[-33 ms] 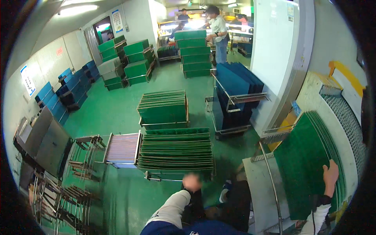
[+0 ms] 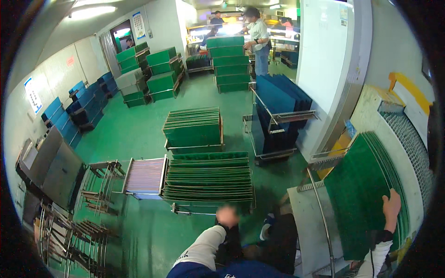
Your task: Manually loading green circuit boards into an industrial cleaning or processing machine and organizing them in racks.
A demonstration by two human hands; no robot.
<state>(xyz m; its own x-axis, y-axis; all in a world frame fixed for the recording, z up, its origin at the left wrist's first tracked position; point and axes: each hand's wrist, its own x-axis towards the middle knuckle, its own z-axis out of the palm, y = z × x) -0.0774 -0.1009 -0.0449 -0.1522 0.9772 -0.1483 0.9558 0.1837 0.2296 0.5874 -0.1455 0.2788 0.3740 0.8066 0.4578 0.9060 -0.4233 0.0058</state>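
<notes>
Beside the person's right, green panels [image 2: 354, 194] stood on edge in a metal rack [image 2: 328, 163], with the right hand [image 2: 391, 206] at their outer edge, forearm [image 2: 378, 257] raised, its grip impossible to tell. Leftward, the left forearm [image 2: 199, 245] angled forward, the blurred left hand [image 2: 227, 216], state unclear, near another row of boards [image 2: 208, 185].

Nothing has visibly changed since before

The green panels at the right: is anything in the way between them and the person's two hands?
Nothing visible blocks the right hand; it is right at the green panels. From the left hand, a metal bar stands in the way, running along the panels' left side.
</notes>
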